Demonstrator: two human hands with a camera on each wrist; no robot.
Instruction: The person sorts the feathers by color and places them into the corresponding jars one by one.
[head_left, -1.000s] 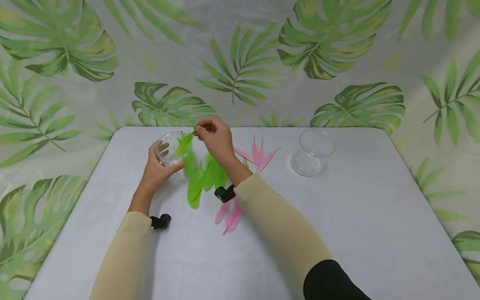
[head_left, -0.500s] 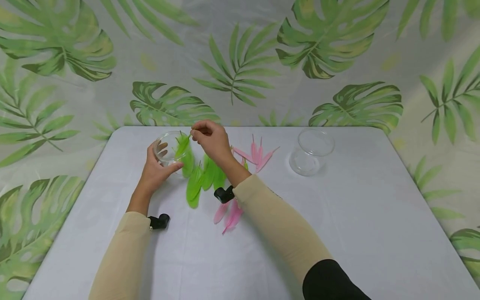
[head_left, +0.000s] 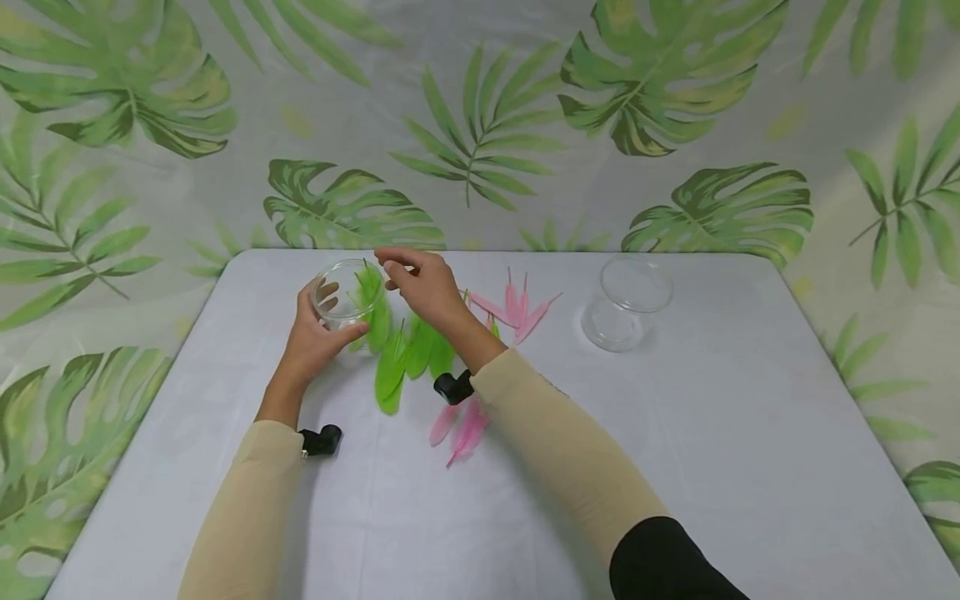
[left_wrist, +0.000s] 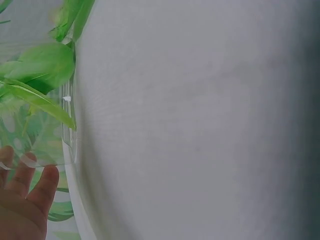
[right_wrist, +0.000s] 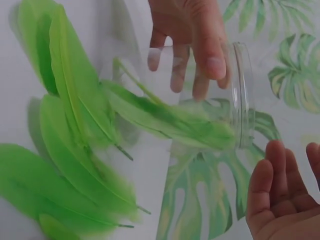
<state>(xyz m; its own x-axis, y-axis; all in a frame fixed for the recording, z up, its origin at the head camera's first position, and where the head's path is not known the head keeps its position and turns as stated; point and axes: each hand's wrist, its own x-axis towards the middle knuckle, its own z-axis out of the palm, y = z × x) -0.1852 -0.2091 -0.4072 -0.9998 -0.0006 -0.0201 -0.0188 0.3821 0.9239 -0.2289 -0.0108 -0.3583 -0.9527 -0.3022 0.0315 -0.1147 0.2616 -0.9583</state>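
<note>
You see a clear, glossy jar [head_left: 341,296] upper left of centre | soft matt green feathers [head_left: 408,354] and pink feathers [head_left: 517,308] | smooth matt white worktop [head_left: 675,433] | second clear glossy jar [head_left: 626,304]

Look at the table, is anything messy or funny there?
A little. Green feathers and pink feathers lie loose on the table, more pink ones under the right sleeve. The left hand holds the jar tilted, with a feather poking out. Nothing looks broken.

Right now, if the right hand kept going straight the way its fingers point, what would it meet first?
Probably the rim of the clear jar the left hand holds, where a green feather sticks out; depth is uncertain.
</note>
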